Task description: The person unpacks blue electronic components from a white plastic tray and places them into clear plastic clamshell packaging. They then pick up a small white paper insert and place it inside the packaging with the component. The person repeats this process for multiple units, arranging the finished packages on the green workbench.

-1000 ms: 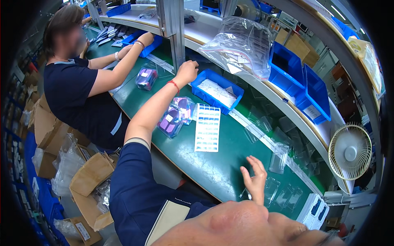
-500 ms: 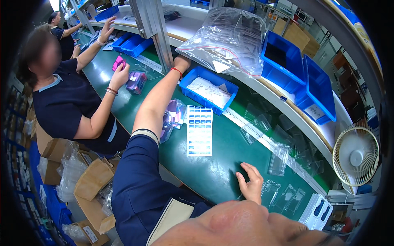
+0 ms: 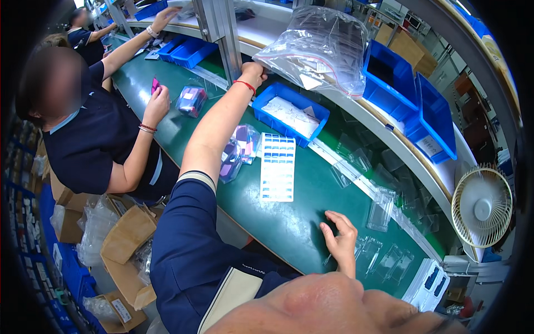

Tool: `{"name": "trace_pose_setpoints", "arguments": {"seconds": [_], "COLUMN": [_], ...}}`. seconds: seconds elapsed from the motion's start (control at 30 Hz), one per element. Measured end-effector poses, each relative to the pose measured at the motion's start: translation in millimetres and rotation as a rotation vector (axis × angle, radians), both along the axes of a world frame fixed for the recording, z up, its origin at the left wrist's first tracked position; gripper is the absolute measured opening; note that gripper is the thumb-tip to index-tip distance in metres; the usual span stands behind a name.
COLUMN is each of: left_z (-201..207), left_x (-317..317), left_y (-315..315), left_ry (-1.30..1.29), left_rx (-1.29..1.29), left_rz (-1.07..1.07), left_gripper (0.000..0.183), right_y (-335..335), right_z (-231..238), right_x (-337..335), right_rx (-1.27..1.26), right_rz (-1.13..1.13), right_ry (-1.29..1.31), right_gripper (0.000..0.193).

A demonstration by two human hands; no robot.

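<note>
Left arm stretched well forward, my left hand (image 3: 254, 71) curled beside the metal post (image 3: 227, 53); can't tell whether it grips anything. My right hand (image 3: 340, 236) is low over the green table (image 3: 250, 206), thumb wide of bent fingers. Blue bin (image 3: 276, 123) just beyond left wrist: rectangular, holding white slips (image 3: 292, 116). Clear cases (image 3: 392, 261) near right hand.

Lit brightly, apparently from overhead, leaving pale glare on the green worktop (image 3: 245, 195) near the centre, glints on the clear bag (image 3: 322, 42) at one o'clock and soft shadow beside the right hand (image 3: 340, 236) at four. Sharp mid-view, smeared at the co-worker's raised hand (image 3: 165, 20) at eleven. Bows the shelf edge (image 3: 414, 157) near three, blackening at the rim.
</note>
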State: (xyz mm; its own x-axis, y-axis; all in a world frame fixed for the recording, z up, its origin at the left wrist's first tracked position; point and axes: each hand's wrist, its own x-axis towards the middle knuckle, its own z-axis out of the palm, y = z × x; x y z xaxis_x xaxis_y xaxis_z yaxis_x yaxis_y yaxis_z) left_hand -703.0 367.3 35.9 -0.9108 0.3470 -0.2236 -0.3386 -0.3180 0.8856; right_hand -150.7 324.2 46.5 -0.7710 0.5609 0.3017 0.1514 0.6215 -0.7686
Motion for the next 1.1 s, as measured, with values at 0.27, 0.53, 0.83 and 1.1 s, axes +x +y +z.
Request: {"name": "trace_pose_setpoints", "arguments": {"seconds": [0.27,0.53,0.83,1.1], "left_z": [24.6,42.7,37.5,26.7], "left_x": [43.2,122.0,238.8,248.7], "left_y": [-61.4,-134.0,-173.6,-172.5], "left_ry": [-0.053,0.072,0.016,0.04], "left_rx": [-0.047,-0.077,0.167,0.149], "left_rz": [-0.325,-0.555,-0.683,-0.729], "left_gripper": [0.007,0.034,0.035,0.033], "right_y": [-9.1,-9.2,-22.7,-21.9], "right_z": [5.5,4.5,29.0,26.4], "right_x": [-2.1,-23.5,-146.2,-152.5], "right_rx": [0.007,-0.259,-0.933,-0.949], "right_rz": [0.054,0.124,0.306,0.354], "right_ry": [-0.024,0.04,0.545,0.554], "right_gripper": [0.026,0.031,0.087,0.093]}}
